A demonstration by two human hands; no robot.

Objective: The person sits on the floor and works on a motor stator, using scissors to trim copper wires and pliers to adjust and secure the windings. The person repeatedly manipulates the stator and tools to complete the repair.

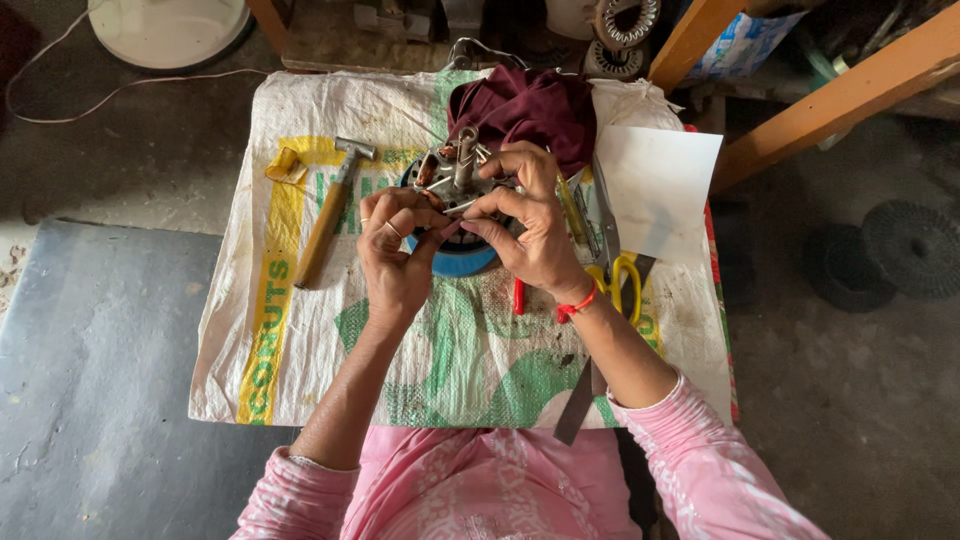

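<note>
I am working at the motor stator [455,180], which is sitting on a blue ring [458,258] mid-table on the woven sack [300,340]; my left hand [395,255] and right hand [535,225] are both pinching narrow on something thin at its slots; likely threading winding; next move needs a steady, gentle pull; hammer [325,215] lying apart at left.

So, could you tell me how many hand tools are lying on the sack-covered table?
3: a wooden-handled hammer left of the left hand, yellow-handled scissors right of the right hand, and a red-handled tool partly hidden under that wrist. Others may be hidden.
</note>
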